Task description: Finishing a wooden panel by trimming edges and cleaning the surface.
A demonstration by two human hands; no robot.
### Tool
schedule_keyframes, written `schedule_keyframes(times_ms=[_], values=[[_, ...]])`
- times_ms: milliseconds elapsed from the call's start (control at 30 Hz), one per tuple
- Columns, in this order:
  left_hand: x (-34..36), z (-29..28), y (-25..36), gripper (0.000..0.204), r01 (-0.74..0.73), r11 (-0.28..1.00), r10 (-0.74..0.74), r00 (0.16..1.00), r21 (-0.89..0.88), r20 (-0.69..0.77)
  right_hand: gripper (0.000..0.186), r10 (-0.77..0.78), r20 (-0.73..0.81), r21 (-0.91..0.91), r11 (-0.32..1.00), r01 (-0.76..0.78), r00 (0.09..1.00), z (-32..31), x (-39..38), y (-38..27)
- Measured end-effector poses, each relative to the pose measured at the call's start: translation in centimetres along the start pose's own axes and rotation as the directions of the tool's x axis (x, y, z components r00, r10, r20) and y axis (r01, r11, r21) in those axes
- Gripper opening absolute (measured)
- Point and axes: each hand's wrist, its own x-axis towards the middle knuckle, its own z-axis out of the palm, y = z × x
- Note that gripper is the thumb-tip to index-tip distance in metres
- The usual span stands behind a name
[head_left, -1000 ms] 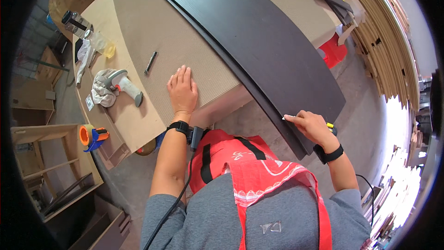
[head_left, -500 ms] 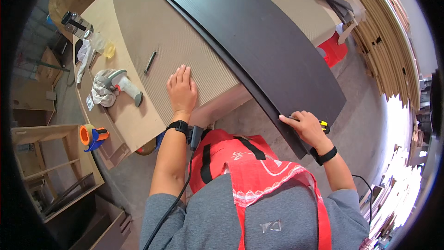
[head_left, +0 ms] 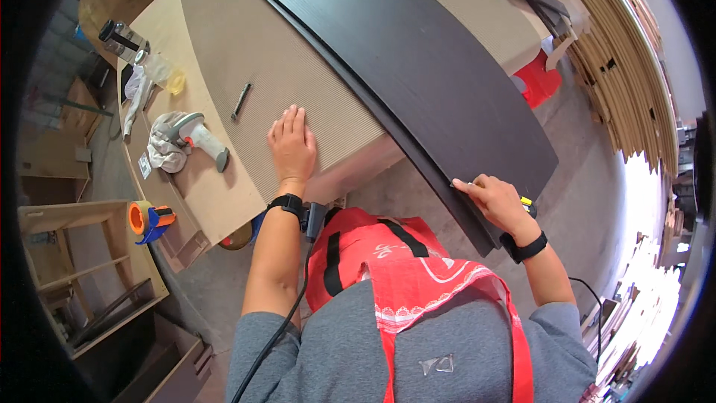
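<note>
My left hand [head_left: 291,145] lies flat, fingers together and stretched out, on corrugated cardboard [head_left: 339,108] covering the table. A long dark board [head_left: 418,60], apparently stacked on another with its edge showing, slants from the far middle to the near right and juts past the table. My right hand [head_left: 494,200] is closed over the board's near end, holding a slim tool [head_left: 528,207] with a yellow-and-black handle; most of it hides under the palm. A bit of its bright tip shows by the index finger at the board's left edge.
Left on the table are a small dark rod [head_left: 241,101], a grey scanner-like device [head_left: 203,140], a crumpled cloth [head_left: 165,151] and bottles [head_left: 160,71]. An orange-and-blue tape dispenser [head_left: 151,222] sits at the edge. Stacked sheets [head_left: 626,67] stand right.
My right hand has shifted slightly to the right, and its index finger has drawn back, baring a bit of the tool's tip. The left hand stays nearly still.
</note>
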Motion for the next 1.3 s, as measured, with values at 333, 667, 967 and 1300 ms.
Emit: schedule_keyframes(times_ms=[333, 667, 967, 1300], values=[[0.1, -0.1, 0.2, 0.036, -0.01, 1.0, 0.01, 1.0, -0.017, -0.025, 0.044, 0.014, 0.07, -0.046, 0.999, -0.011, 0.997, -0.6, -3.3, 0.4], [0.2, -0.2, 0.3, 0.036, -0.003, 0.999, 0.003, 1.0, 0.033, 0.005, 0.047, -0.014, -0.131, 0.048, 0.999, 0.02, 0.991, 1.2, -1.6, 0.3], [0.1, 0.0, 0.0, 0.038, 0.014, 1.0, -0.014, 1.0, 0.016, 0.025, 0.049, -0.065, -0.055, -0.036, 0.997, 0.063, 0.996, 1.0, -2.5, 0.4], [0.1, 0.0, 0.1, 0.037, -0.006, 1.0, 0.006, 1.0, 0.02, -0.003, 0.039, 0.049, -0.084, 0.078, 0.996, -0.042, 0.995, 0.9, -1.1, -0.5]])
